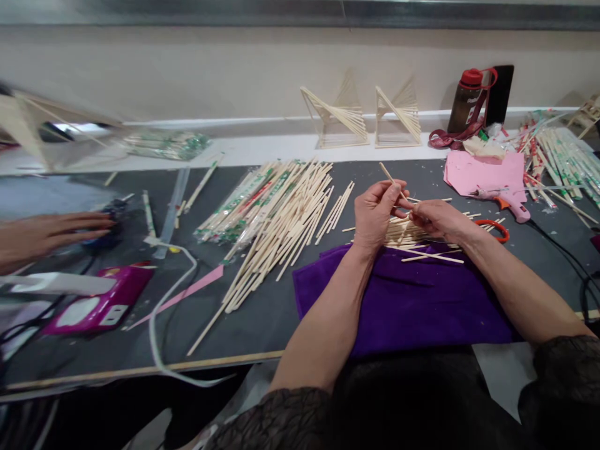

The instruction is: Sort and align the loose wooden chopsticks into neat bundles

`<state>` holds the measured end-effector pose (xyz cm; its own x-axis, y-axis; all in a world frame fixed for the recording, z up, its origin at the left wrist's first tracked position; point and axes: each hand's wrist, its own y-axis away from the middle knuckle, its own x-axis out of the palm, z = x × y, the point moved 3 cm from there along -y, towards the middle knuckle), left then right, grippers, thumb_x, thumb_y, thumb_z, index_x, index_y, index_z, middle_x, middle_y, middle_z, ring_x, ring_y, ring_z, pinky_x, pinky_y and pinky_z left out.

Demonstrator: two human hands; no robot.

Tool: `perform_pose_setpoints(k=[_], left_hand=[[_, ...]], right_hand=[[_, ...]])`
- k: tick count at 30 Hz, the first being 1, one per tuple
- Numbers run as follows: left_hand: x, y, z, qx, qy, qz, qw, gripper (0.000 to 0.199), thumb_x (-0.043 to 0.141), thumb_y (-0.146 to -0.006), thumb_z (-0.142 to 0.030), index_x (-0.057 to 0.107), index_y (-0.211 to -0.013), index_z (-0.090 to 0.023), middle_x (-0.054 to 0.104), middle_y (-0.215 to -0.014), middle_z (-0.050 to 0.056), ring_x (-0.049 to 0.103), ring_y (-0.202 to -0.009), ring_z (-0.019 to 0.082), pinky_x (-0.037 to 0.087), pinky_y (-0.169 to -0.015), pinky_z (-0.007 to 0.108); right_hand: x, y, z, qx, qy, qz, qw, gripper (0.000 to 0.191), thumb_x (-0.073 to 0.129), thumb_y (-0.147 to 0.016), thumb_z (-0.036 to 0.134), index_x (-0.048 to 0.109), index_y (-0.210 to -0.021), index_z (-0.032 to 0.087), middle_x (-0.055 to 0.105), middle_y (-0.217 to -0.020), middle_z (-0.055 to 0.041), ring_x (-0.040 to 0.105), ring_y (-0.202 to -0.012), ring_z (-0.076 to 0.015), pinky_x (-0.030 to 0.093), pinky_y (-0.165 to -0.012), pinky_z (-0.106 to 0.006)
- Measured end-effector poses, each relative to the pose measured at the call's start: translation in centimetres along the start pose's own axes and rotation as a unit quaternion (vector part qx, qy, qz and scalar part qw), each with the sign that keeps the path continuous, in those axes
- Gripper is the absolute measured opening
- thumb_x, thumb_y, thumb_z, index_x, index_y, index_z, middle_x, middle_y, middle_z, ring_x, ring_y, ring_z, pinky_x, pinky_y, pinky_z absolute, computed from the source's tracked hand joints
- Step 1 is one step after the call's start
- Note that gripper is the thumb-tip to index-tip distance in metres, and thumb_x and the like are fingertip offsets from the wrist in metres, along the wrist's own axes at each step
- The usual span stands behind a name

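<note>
My left hand [377,209] pinches a thin wooden chopstick [388,174], which points up and to the left. Close beside it, my right hand [438,220] has its fingers curled together; what they hold, if anything, is hidden. Beneath both hands lies a small pile of loose chopsticks [407,236] on a folded purple cloth [422,300]. Red-handled scissors [494,230] poke out past my right wrist, their blades partly covered. To the left, a big heap of bare chopsticks [285,219] rests against wrapped chopstick packets [248,200].
Two stick frames [335,119] [398,119] stand by the wall near a red-capped bottle [466,100]. A pink glue gun [510,199] lies right, by pink paper [485,172]. At left are a magenta power strip [105,297], a white cable [152,331] and another person's hand [56,237].
</note>
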<state>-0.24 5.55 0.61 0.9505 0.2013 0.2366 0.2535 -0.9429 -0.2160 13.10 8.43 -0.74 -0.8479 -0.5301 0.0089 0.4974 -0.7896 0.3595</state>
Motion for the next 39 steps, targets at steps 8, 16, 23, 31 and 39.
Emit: perform_pose_setpoints(k=[8,16,23,31,39], left_hand=[[0.5,0.5,-0.2,0.046,-0.071,0.027,0.996,0.02,0.062,-0.083,-0.035,0.071,-0.087,-0.018,0.072,-0.083,0.005,0.067,-0.065,0.01,0.052,-0.051,0.018],[0.7,1.1,-0.5,0.088,-0.158,0.021,0.983,0.013,0.065,-0.081,-0.03,0.075,-0.085,-0.024,0.075,-0.09,0.004,0.069,-0.081,0.013,0.053,-0.064,0.019],[0.1,0.4,0.0,0.019,-0.029,-0.073,0.997,0.016,0.066,-0.08,-0.034,0.072,-0.082,-0.02,0.074,-0.08,0.003,0.068,-0.066,0.01,0.052,-0.052,0.017],[-0.6,-0.4,1.2,-0.062,0.043,-0.124,0.989,0.02,0.071,-0.076,-0.036,0.068,-0.077,-0.017,0.072,-0.071,0.003,0.066,-0.057,0.008,0.048,-0.045,0.014],[-1.0,-0.3,-0.5,0.0,0.065,-0.122,0.99,0.023,0.072,-0.075,-0.04,0.07,-0.079,-0.018,0.073,-0.073,0.002,0.066,-0.058,0.008,0.048,-0.045,0.015]], right_hand=[[-1.1,-0.3,0.0,0.012,-0.039,-0.022,0.999,0.017,0.053,-0.075,0.019,0.048,-0.059,0.016,0.04,-0.053,0.0015,0.021,-0.038,-0.0039,0.009,-0.035,-0.021],[-1.1,-0.2,0.1,0.006,-0.056,-0.039,0.998,0.012,0.047,-0.069,0.016,0.045,-0.057,0.017,0.034,-0.05,0.0038,0.02,-0.036,-0.004,0.01,-0.034,-0.019],[-0.7,-0.2,0.5,-0.077,0.012,-0.036,0.996,0.011,0.044,-0.07,0.021,0.045,-0.058,0.019,0.039,-0.053,0.0031,0.021,-0.039,-0.0068,0.013,-0.037,-0.023],[-0.2,0.8,2.0,-0.221,0.349,-0.155,0.898,0.022,0.043,-0.074,0.013,0.039,-0.053,0.02,0.042,-0.055,-0.0005,0.037,-0.058,-0.0135,0.024,-0.058,-0.029],[-2.9,-0.3,1.1,-0.142,0.096,-0.11,0.979,0.02,0.042,-0.071,0.018,0.039,-0.051,0.02,0.042,-0.053,0.0006,0.028,-0.044,-0.0081,0.018,-0.043,-0.024]])
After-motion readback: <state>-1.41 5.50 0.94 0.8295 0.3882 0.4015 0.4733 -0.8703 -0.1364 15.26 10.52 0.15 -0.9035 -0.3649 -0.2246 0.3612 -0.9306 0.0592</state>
